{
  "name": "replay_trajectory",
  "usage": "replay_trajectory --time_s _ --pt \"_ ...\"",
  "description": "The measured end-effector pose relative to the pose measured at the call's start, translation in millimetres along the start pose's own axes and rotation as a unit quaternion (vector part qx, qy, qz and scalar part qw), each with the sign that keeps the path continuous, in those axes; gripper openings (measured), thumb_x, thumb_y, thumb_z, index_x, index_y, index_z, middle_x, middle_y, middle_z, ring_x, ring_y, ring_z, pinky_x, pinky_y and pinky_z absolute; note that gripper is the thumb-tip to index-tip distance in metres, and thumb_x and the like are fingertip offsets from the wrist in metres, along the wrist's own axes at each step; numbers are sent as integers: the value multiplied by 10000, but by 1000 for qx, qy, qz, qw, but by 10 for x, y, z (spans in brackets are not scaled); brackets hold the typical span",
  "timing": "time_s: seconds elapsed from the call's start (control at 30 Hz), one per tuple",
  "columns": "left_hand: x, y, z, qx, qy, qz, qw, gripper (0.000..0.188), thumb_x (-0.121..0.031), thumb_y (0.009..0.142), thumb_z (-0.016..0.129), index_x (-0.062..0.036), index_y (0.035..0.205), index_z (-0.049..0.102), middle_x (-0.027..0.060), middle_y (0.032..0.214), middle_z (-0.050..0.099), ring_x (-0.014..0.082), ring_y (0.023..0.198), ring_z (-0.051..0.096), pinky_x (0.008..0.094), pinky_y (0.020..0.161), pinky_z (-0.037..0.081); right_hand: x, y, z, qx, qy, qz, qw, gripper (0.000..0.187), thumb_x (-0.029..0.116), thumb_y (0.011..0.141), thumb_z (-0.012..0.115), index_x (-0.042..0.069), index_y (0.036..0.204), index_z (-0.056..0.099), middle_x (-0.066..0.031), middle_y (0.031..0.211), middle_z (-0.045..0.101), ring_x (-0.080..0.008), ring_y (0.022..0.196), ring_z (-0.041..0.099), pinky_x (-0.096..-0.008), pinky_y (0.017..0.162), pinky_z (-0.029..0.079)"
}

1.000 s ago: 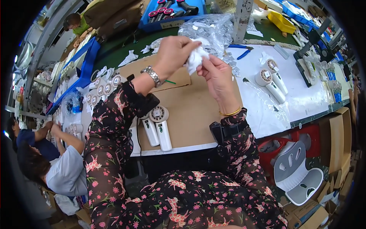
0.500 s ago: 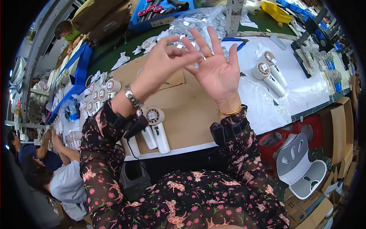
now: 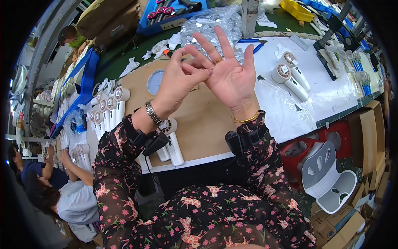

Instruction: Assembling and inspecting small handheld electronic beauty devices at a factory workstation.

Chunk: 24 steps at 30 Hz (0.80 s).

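I look down on a long desk (image 3: 331,99), white at 3 o'clock and covered by a tan cardboard sheet (image 3: 203,124) at the centre, with a dark green strip beyond it toward 12 o'clock. Other people sit at 8 o'clock along the same line.

My right hand (image 3: 230,76) is raised palm up, fingers spread apart and holding nothing, with a gold ring (image 3: 217,60) on one finger and a gold bangle at the wrist. My left hand (image 3: 178,81) has its fingertips pinched together on the right hand's fingers near that ring; whether anything small sits in the pinch I cannot tell.

A white handheld fan (image 3: 172,139) lies on the cardboard just at 7 o'clock from my left wrist, two more fans (image 3: 290,76) lie at 2 o'clock on the white part, and a row of them (image 3: 110,108) stands at 9 o'clock.

A heap of clear plastic bags (image 3: 211,20) lies at 12 o'clock, a blue tray (image 3: 166,18) at 11 o'clock, a yellow bin (image 3: 296,9) at 1 o'clock, and brown cartons (image 3: 371,141) at 4 o'clock.
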State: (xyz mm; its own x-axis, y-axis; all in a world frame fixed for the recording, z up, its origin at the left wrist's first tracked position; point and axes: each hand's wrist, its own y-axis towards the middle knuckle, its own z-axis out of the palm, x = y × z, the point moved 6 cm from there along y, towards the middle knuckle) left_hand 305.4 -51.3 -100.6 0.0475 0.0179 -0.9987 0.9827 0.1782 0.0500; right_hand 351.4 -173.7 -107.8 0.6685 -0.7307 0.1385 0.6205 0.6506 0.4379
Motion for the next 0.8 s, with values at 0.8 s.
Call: replay_trajectory --time_s 0.8 --pt "-36 -519 -186 -87 31 79 993 859 -144 859 895 38 1527 387 116 1130 727 142 1007 711 300 896 585 -490 -125 29 68 -47 197 977 1033 963 921 213 340 1743 168 -258 1756 241 -436 1588 327 -619 1294 191"
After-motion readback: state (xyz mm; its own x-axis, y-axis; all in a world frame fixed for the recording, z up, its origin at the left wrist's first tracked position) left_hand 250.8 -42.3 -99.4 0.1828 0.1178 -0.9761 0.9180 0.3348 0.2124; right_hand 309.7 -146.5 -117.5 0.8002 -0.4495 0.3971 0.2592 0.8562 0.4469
